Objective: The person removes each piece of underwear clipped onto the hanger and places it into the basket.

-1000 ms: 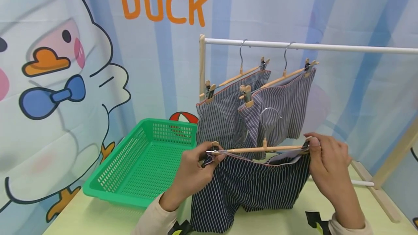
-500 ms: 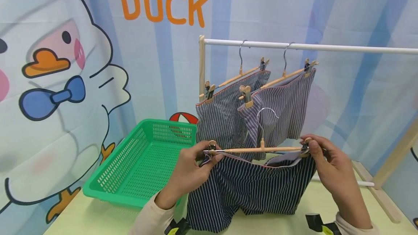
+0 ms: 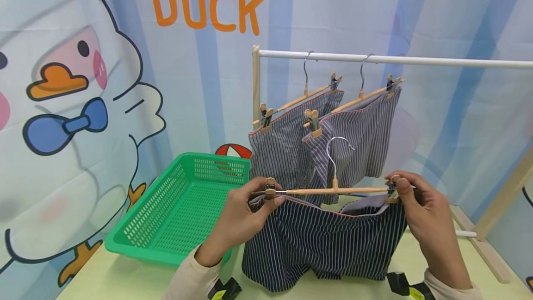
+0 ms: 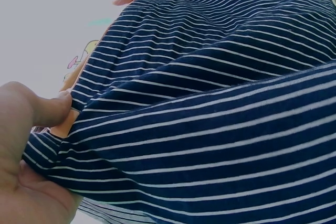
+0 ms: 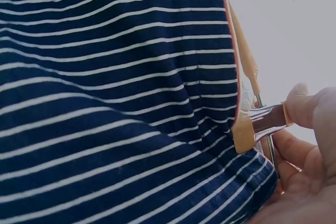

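Dark navy shorts with white stripes [image 3: 325, 244] hang from a wooden clip hanger [image 3: 308, 191] held level over the table, its metal hook pointing up. My left hand [image 3: 243, 216] pinches the shorts' waistband corner beside the left clip [image 3: 270, 189]; in the left wrist view the thumb [image 4: 55, 108] lies by that clip's wooden tip. With my right hand [image 3: 429, 219] I pinch the right clip [image 5: 244, 135], whose wooden pad sits over the waistband corner in the right wrist view. The waistband sags between the clips and shows a pale lining.
Behind the hands, two pairs of grey striped shorts [image 3: 283, 156] hang on clip hangers from a white rail [image 3: 437, 60] with wooden posts. To the left stands a green plastic basket [image 3: 145, 256] on the pale yellow table [image 3: 125, 281]. A printed duck curtain [image 3: 187, 82] hangs behind.
My right hand has shifted slightly right with the clip, and the shorts look more spread out. The left clip has turned to face the head camera. The hanging shorts and basket stay put.
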The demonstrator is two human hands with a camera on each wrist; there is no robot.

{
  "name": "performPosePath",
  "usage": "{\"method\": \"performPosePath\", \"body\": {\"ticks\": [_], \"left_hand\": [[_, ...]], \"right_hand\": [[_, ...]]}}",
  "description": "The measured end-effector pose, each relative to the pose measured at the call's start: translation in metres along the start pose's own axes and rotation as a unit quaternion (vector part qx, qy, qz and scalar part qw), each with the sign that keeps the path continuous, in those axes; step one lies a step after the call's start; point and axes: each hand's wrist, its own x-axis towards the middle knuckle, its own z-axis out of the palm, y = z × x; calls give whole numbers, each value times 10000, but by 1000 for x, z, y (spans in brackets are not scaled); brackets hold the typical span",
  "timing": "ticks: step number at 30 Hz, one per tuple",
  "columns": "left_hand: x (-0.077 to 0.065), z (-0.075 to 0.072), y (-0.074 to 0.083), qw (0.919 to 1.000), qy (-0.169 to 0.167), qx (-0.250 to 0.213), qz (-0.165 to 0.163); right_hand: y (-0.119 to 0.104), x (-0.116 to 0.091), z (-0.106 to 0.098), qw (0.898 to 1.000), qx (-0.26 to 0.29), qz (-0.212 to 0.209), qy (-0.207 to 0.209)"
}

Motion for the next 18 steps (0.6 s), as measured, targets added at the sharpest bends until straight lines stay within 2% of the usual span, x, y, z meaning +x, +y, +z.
{"method": "performPosePath", "body": {"ticks": [9,18], "left_hand": [[-1,0,1,10000,-14,11,-24],[1,0,0,9998,143,121,79]], "right_hand": [[0,-1,0,9997,126,124,154],[-2,0,2,9992,187,122,346]]}}
